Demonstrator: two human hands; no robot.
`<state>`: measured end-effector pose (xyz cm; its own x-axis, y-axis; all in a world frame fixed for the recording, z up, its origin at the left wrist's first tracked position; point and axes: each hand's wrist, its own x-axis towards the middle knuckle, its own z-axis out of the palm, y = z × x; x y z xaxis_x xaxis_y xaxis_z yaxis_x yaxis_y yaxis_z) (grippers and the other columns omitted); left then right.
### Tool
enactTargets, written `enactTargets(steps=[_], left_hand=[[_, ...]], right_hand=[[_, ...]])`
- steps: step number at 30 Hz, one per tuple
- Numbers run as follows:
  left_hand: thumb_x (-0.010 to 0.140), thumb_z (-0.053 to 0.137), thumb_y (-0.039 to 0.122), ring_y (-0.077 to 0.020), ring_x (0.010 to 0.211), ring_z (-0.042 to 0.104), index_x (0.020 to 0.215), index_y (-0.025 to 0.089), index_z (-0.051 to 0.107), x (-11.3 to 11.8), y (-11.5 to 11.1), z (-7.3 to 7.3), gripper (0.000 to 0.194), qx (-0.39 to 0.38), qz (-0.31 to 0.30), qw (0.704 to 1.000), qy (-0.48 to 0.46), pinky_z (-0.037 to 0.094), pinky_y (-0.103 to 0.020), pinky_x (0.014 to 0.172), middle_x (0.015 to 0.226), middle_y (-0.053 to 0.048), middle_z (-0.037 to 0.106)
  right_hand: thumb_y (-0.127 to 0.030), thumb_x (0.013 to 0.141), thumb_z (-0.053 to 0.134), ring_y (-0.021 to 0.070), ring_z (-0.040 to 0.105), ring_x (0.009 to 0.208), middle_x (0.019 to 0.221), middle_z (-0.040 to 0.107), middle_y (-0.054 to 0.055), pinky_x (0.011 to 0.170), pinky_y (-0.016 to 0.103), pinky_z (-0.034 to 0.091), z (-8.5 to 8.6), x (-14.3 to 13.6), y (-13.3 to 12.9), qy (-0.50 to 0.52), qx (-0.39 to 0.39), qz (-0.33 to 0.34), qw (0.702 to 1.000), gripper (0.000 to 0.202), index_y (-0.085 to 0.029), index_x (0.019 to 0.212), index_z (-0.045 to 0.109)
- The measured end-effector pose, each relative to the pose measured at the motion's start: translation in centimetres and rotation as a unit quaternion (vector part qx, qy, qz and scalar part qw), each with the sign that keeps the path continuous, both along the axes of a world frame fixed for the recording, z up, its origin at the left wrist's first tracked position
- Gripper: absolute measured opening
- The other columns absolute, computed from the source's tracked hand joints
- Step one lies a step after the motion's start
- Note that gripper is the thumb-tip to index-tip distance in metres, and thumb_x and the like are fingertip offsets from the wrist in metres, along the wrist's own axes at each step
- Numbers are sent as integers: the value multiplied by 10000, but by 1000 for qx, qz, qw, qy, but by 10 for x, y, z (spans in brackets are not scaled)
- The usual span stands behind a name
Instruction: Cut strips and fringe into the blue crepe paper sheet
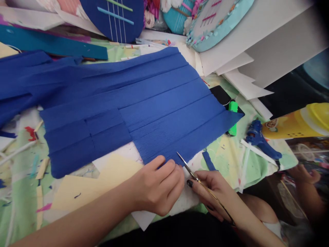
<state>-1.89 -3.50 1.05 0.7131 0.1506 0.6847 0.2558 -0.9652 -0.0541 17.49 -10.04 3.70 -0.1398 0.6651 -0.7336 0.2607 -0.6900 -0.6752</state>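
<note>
A large sheet of creased blue crepe paper (164, 99) lies across the table, with a smaller blue piece (108, 132) at its lower left. My left hand (161, 185) has its fingers closed on the sheet's near edge. In my right hand (213, 192) are gold-handled scissors (189, 168), their blades pointing up and left over that same edge, just right of my left fingers. Whether the blades are parted is too small to tell. Beneath the near edge lie pale yellow paper (95, 185) and some white paper.
A blue glue gun (262, 139) and a yellow container (298, 120) lie at the right. A green object (233, 118) sits by the sheet's right corner. Decorated round pieces (115, 17) stand behind. Another person's hand (305, 175) shows at far right.
</note>
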Motion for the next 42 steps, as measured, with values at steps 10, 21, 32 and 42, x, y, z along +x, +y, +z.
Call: enactTargets(steps=[10,21,32,42], left_hand=[[868,381,78,-255,768,611,900,31,660,1,1,-1,285,-2,-1,1000,2,459,-378,593,835,-146,662],[853,398,71,-267,741,621,893,10,666,0,0,1,278,-8,-4,1000,-2,457,-384,575,813,-154,668],[866,404,79,-272,738,617,908,9,662,0,0,-1,270,-6,21,1000,-22,454,-390,576,806,-159,665],[858,397,71,-261,744,619,904,12,657,0,-1,0,270,-13,-4,1000,-27,452,-378,560,818,-164,658]], right_hand=[[-584,792,577,31,269,245,360,325,-110,240,135,188,-3,0,0,-6,-7,7,1000,431,-194,664,445],[-540,781,619,30,276,241,359,359,-100,238,139,181,-3,1,0,-7,-3,14,1000,415,-190,641,446],[-507,866,533,27,314,323,455,329,-94,311,160,211,0,9,-4,48,72,54,995,379,-183,692,439],[-405,890,450,40,363,318,457,398,-77,317,157,269,0,12,7,59,63,76,993,291,-180,707,458]])
